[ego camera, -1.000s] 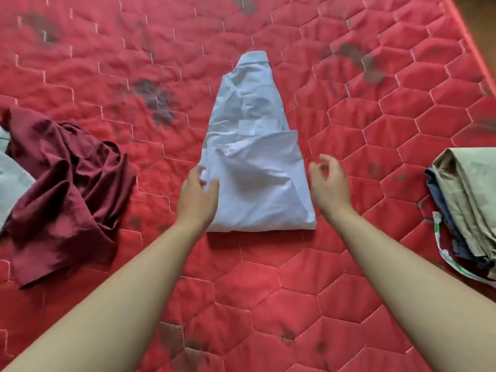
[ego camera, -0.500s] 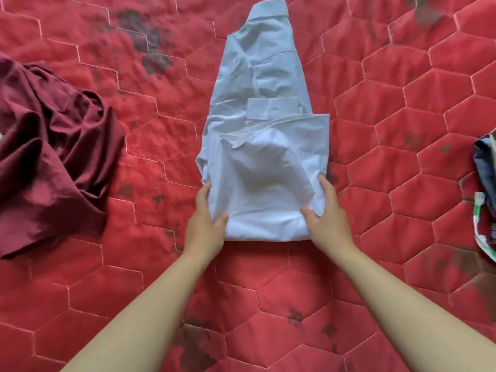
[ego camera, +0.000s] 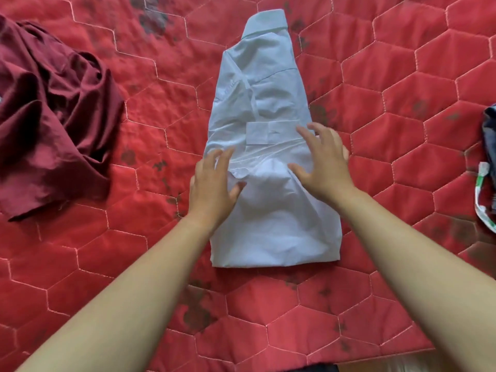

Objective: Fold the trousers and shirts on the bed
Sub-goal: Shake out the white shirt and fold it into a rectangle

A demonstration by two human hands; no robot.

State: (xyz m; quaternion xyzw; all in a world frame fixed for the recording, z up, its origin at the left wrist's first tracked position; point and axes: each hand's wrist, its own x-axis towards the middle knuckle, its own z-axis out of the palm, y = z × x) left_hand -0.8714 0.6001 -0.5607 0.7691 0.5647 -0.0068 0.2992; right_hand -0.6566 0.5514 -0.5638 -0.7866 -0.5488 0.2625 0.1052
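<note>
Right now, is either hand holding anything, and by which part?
Nothing is held. The left hand and right hand are open, fingers spread over the middle of the white shirt, with no cloth pinched.

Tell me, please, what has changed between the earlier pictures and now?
The left hand and right hand moved forward from the near corners of the white shirt to its middle, where they now spread open. The shirt stays folded lengthwise, collar far; the maroon garment stays crumpled at left.
</note>
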